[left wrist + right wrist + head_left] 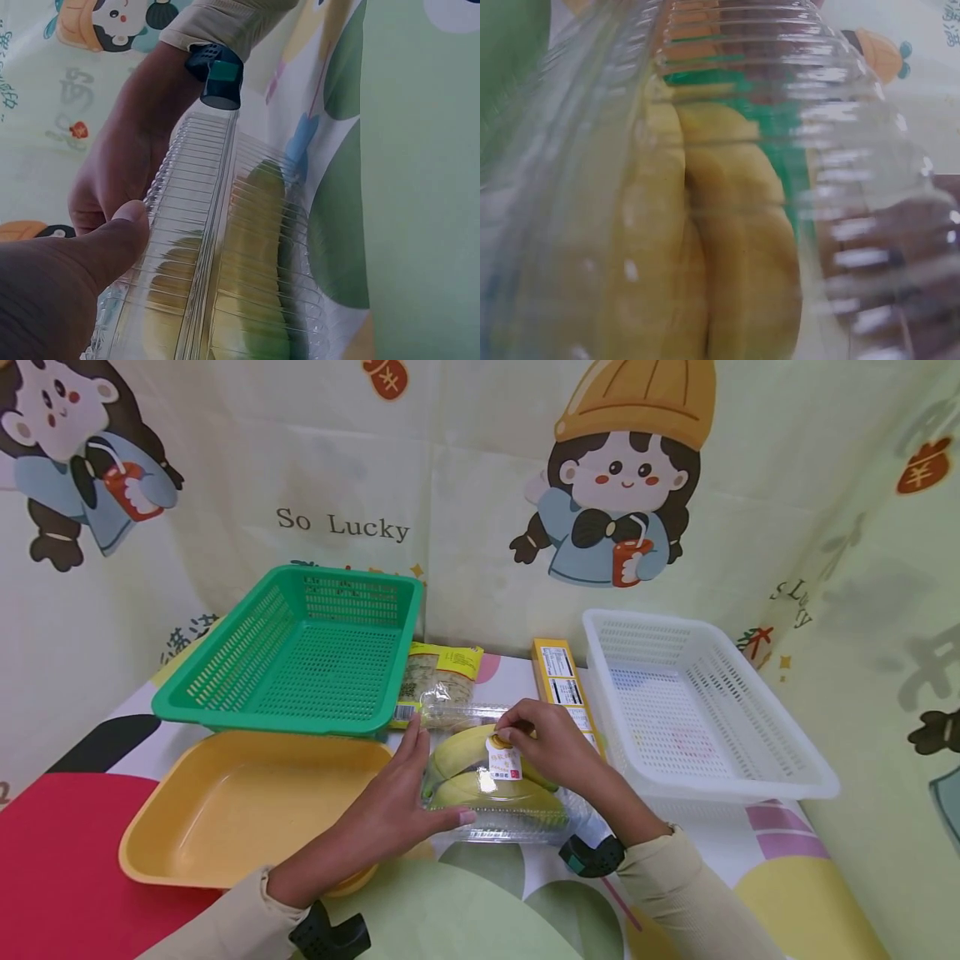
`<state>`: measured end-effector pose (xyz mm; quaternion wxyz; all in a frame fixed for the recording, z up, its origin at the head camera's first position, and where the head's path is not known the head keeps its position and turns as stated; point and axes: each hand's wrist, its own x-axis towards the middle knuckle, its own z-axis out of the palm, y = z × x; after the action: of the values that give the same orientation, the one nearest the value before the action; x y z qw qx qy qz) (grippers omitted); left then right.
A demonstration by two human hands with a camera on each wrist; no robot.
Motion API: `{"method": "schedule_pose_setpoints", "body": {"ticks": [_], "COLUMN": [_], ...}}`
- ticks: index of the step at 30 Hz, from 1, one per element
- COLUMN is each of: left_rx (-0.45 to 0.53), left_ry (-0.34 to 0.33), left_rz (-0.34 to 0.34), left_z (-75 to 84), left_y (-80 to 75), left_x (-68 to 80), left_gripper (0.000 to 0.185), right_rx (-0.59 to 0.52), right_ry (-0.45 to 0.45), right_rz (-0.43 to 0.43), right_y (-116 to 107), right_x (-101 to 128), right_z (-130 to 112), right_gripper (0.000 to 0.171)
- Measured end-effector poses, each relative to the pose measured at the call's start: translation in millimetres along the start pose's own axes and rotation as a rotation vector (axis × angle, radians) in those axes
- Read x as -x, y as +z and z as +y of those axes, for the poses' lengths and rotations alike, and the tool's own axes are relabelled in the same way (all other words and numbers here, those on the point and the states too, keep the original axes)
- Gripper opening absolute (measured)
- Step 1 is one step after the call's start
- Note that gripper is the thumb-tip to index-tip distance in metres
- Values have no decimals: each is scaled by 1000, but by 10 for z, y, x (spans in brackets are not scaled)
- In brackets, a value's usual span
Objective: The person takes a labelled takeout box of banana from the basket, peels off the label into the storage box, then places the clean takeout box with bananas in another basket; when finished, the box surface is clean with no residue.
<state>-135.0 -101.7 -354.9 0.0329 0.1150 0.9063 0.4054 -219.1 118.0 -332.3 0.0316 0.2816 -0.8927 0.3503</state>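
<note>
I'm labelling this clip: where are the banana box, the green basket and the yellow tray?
banana box (517, 822): head view, clear front wall below the bananas.
green basket (262, 714): head view, near rim.
yellow tray (247, 802): head view, bare inside floor.

We are viewing from head height, looking forward and down across the table (772, 852). The left wrist view is looking close along the clear banana box (225, 247); the right wrist view is pressing nearer still, sharing that box (727, 225), blurred.
</note>
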Motion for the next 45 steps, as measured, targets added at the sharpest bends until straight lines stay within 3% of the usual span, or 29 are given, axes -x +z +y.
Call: {"method": "schedule_pose_setpoints", "body": {"ticks": [23, 45], "left_rx": [3, 19], "left_ry": [-2, -3], "left_rz": [4, 0], "left_z": [6, 24], "left_y": [9, 10], "left_x": [6, 29], "left_gripper": [119, 117], "right_rx": [-70, -128], "right_ry": [12, -3], "right_rz": [78, 60], "right_y": [8, -42], "right_x": [89, 121], "right_z": [-7, -3], "right_gripper": [6, 5]}}
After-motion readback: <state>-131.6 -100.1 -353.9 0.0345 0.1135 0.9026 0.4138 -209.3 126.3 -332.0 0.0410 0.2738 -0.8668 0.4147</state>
